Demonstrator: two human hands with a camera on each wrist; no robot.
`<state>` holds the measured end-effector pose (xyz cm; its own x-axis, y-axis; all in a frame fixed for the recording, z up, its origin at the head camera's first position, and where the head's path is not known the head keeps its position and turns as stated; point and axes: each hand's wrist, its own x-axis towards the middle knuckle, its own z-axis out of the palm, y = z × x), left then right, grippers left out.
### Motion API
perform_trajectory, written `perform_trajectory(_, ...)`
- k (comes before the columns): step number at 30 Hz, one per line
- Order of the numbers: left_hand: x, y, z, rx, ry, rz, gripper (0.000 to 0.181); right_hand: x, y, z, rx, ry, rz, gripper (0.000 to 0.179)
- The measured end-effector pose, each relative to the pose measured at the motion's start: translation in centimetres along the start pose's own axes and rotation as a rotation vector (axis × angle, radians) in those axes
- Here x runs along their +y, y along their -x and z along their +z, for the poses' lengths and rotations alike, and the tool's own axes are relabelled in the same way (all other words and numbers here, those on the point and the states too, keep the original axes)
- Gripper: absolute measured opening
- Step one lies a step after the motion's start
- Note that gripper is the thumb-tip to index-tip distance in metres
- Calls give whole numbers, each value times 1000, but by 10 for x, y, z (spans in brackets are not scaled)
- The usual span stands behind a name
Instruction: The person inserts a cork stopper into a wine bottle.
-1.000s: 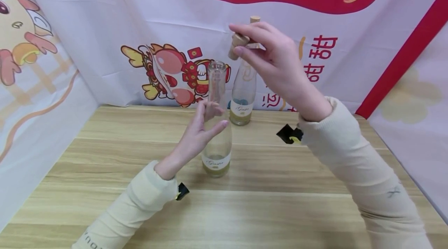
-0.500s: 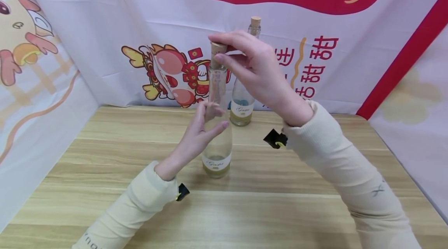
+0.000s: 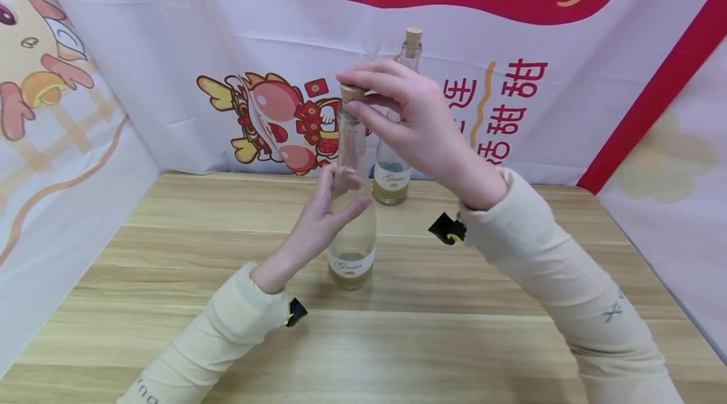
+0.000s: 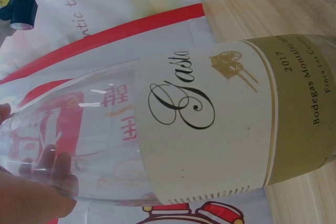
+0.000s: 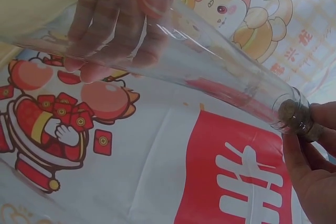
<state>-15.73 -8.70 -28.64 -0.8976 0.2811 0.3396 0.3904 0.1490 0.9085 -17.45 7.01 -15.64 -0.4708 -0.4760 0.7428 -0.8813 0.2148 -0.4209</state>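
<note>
A clear glass wine bottle (image 3: pixel 351 266) with a white and olive label stands upright on the table. My left hand (image 3: pixel 318 221) grips it around the upper body, thumb on one side and fingers behind the glass. At the mouth, my right hand (image 3: pixel 417 117) pinches a cork (image 3: pixel 352 94) between thumb and fingers. Through the glass in the right wrist view, the lower end of the cork (image 5: pixel 287 111) shows inside the neck. The left wrist view is filled by the bottle's label (image 4: pixel 199 114), with fingertips (image 4: pixel 60 169) at the glass.
Behind and slightly right stands a second bottle (image 3: pixel 392 177) of the same kind, a cork (image 3: pixel 414 36) seated in its mouth. The wooden table (image 3: pixel 227 214) ends at a printed white and red cloth (image 3: pixel 255 19), which rises at the back and sides.
My right hand has brought the cork left and down from beside the second bottle's neck onto the near bottle's mouth, then lower into it. The left hand has stayed on the bottle.
</note>
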Motion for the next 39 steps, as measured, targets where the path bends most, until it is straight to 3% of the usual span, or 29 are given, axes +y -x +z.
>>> perform_trajectory(5,-1,0,-1,0,1,4,38,1,1,2,8,33,13,26)
perform_trajectory(11,-1,0,0,1,0,29,37,2,3,5,36,153,-79,23)
perform_trajectory(19,-1,-1,1,9,-4,52,37,6,5,7,82,183,-172,22)
perform_trajectory(22,-2,-1,1,10,-9,53,37,7,6,7,83,190,-171,23)
perform_trajectory(27,-2,0,0,1,-13,33,40,5,7,7,55,181,-95,25)
perform_trajectory(32,-2,1,0,0,-16,28,40,2,10,5,-12,67,70,35)
perform_trajectory(35,-2,1,-1,0,-20,30,40,3,19,3,-43,24,151,45)
perform_trajectory(39,-1,1,-1,-3,-23,19,41,12,37,5,-83,-8,194,54)
